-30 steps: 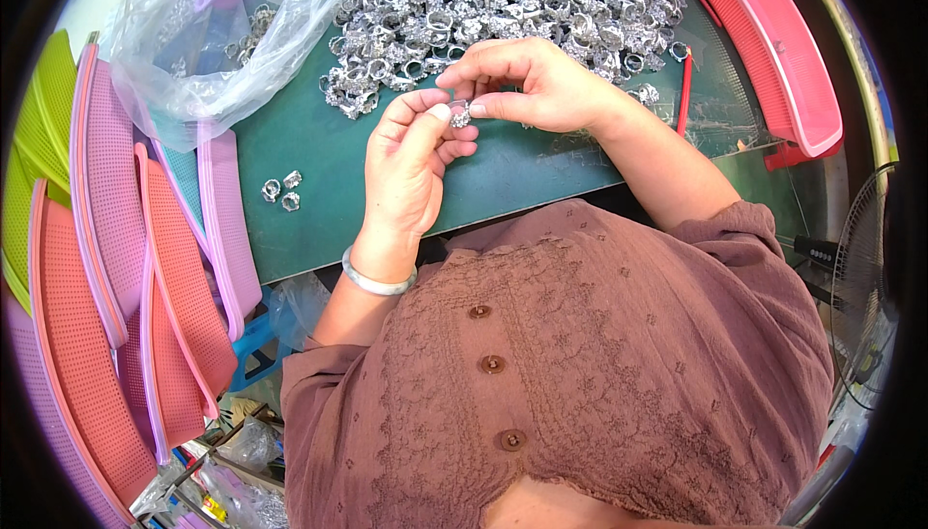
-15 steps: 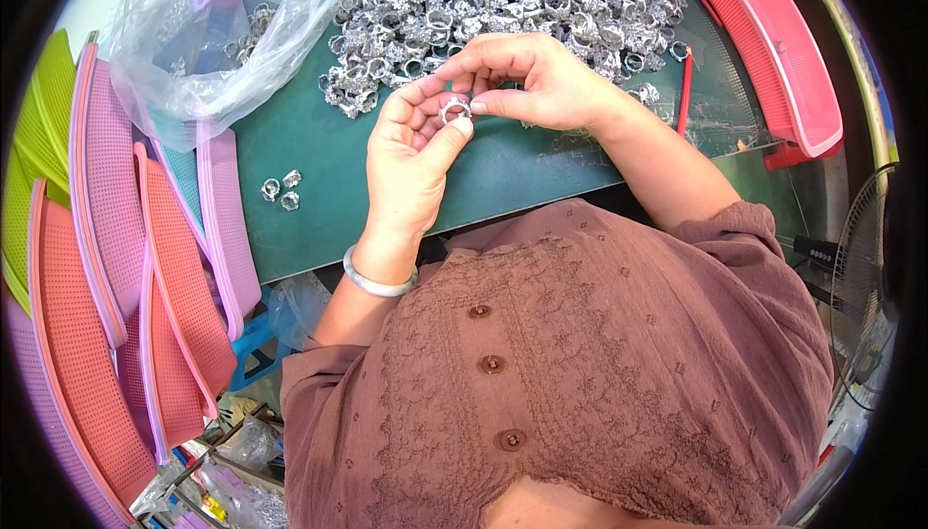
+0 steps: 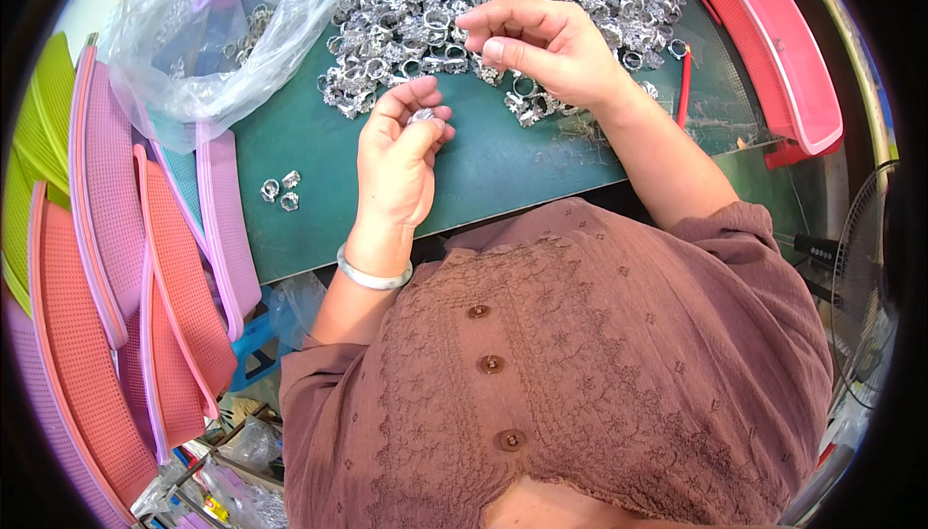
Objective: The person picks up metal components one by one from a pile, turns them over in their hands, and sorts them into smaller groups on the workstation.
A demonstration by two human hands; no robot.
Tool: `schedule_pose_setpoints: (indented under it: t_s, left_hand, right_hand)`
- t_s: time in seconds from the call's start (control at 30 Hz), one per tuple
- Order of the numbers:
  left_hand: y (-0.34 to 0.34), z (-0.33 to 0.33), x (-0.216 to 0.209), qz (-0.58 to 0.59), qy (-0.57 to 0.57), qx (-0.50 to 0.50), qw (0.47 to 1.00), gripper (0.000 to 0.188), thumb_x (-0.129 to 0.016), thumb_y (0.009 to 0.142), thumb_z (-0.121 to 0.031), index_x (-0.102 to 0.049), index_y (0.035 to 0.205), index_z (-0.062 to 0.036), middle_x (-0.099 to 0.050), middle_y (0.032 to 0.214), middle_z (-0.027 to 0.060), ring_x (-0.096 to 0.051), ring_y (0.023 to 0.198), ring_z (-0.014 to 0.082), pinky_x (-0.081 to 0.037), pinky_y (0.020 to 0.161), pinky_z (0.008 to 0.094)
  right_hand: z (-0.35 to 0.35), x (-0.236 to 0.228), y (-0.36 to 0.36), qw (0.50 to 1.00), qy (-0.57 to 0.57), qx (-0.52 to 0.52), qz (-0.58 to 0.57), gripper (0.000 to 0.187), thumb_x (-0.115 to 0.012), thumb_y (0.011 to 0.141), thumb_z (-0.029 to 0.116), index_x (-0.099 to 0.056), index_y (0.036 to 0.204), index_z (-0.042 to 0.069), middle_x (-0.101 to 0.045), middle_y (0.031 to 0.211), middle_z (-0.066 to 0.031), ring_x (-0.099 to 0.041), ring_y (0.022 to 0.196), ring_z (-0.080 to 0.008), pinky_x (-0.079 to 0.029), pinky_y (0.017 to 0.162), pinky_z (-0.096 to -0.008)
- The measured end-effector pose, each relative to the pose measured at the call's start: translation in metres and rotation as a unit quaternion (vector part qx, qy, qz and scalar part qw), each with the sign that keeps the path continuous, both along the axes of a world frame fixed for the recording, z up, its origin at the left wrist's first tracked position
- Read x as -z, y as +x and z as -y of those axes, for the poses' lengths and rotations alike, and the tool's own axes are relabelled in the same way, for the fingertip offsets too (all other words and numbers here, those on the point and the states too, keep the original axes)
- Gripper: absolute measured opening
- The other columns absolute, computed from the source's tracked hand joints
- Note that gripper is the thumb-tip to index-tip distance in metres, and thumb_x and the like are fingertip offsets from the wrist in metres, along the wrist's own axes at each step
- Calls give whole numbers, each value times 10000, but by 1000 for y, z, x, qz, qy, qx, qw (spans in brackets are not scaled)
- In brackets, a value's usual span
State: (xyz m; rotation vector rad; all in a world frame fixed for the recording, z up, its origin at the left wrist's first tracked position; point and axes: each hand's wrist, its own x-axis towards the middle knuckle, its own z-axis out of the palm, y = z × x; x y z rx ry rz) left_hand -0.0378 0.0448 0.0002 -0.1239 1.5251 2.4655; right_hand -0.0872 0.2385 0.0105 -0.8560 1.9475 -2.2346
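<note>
Between the thumb and fingers of my left hand [image 3: 399, 157] a silvery ring [image 3: 422, 116] is pinched, partly covered by the fingertips. My right hand [image 3: 553, 51] hangs apart from it, over the near edge of a big pile of silvery rings [image 3: 416, 22]; its fingers are curved and spread, with nothing visible between them. Three loose rings [image 3: 290, 201] lie by themselves on the green table [image 3: 329, 181], left of my left hand.
A clear plastic bag [image 3: 184, 94] holding more rings sits at the far left. Purple, red and green mesh baskets [image 3: 97, 365] crowd the left side. A pink basket [image 3: 773, 56] stands at the right, near a red stick [image 3: 687, 94] and a fan [image 3: 860, 239].
My right hand has let go of the ring and moved up and right to the pile. The left hand keeps the ring and has shifted slightly left and down.
</note>
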Motion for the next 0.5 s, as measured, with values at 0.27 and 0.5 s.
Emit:
schedule_pose_setpoints:
  t_s: [0.27, 0.5]
  left_hand:
    - [-20, -32, -3, -260, -506, 22, 822, 269, -677, 719, -147, -594, 932, -5, -567, 707, 18, -522, 581, 99, -435, 548, 252]
    - [-34, -43, -3, -304, -631, 15, 714, 214, -647, 710, -178, -577, 842, -25, -593, 707, 95, -586, 639, 245, -461, 597, 345]
  right_hand:
    - [-2, 0, -2, 999, -8, 50, 7, 235, -542, 843, 32, -586, 1071, -2, -624, 921, -51, -571, 800, -71, -477, 708, -210]
    - [0, 1, -4, 998, -32, 48, 11, 226, -551, 838, 30, -595, 1057, -5, -618, 907, -31, -558, 788, -57, -472, 702, -197]
